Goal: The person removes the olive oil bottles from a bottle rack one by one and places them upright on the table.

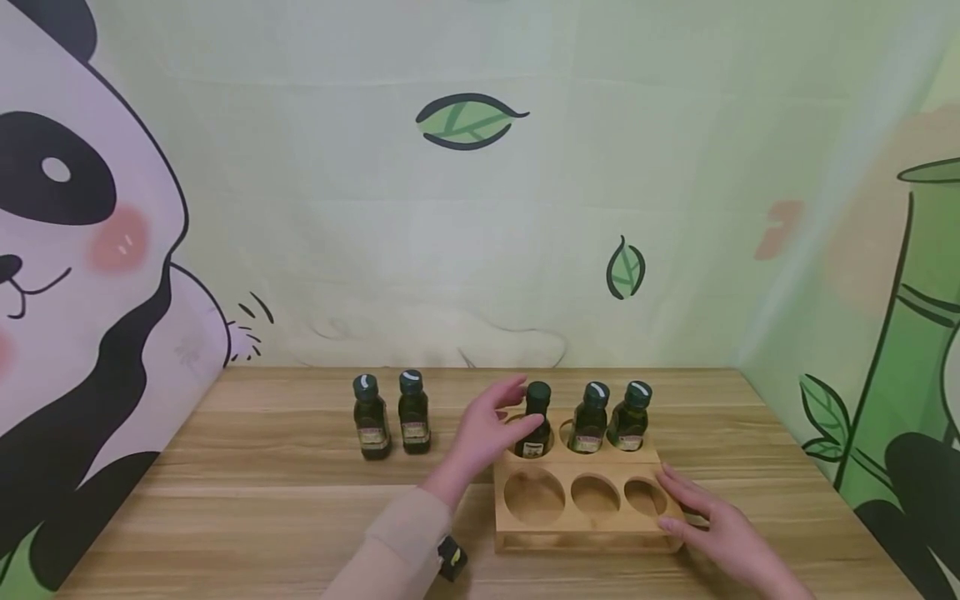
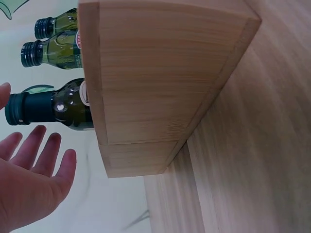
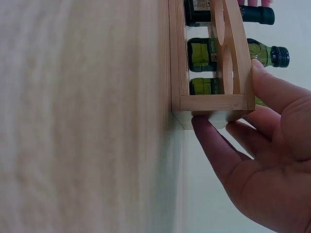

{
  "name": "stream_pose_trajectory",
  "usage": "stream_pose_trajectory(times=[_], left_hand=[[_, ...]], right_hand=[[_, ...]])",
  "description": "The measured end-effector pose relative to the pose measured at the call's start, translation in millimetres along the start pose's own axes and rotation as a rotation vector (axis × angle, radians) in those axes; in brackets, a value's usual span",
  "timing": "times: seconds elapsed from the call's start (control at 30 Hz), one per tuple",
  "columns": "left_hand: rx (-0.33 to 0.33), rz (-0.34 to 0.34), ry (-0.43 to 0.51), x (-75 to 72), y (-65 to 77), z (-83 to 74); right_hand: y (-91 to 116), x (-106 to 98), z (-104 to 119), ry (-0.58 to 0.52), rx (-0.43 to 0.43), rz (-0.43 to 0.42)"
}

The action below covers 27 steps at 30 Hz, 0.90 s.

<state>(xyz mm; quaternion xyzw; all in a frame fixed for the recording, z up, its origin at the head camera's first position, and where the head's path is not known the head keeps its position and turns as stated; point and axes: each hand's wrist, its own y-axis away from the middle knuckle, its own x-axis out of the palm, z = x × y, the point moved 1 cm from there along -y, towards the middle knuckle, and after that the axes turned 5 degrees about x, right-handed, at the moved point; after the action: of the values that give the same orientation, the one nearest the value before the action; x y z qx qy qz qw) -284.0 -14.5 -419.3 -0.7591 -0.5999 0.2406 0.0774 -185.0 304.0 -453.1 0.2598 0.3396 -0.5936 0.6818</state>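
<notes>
Nearest you lies your left sleeve (image 1: 397,537), above the table (image 1: 262,500). Far left, two small bottles (image 1: 372,427) stand upright on the tabletop. Your left hand (image 1: 483,429) has thumb and fingers spread around the dark-necked bottle (image 1: 537,406), not clasping it; whether the thumb touches is unclear. That bottle stands in the far-left hole of the wooden holder (image 1: 567,526), with two more bottles (image 1: 590,421) to its right. Your right hand (image 1: 716,529) grips the holder's right end. You seem to be finishing that placement; the next move calls for easing your left hand off without tipping it.
</notes>
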Motion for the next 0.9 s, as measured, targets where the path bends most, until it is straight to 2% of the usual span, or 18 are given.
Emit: stream_pose_trajectory(times=[0.23, 0.4, 0.9], left_hand=[[-0.007, 0.014, 0.026, 4.7, -4.3, 4.9], [0.012, 0.018, 0.049, 7.8, -7.8, 9.6], [0.031, -0.025, 0.077, 13.3, -12.7, 13.3]], right_hand=[[0.4, 0.4, 0.3, -0.004, 0.008, -0.001], [0.8, 0.3, -0.4, -0.002, 0.008, -0.002], [-0.1, 0.8, -0.3, 0.000, 0.001, 0.004]])
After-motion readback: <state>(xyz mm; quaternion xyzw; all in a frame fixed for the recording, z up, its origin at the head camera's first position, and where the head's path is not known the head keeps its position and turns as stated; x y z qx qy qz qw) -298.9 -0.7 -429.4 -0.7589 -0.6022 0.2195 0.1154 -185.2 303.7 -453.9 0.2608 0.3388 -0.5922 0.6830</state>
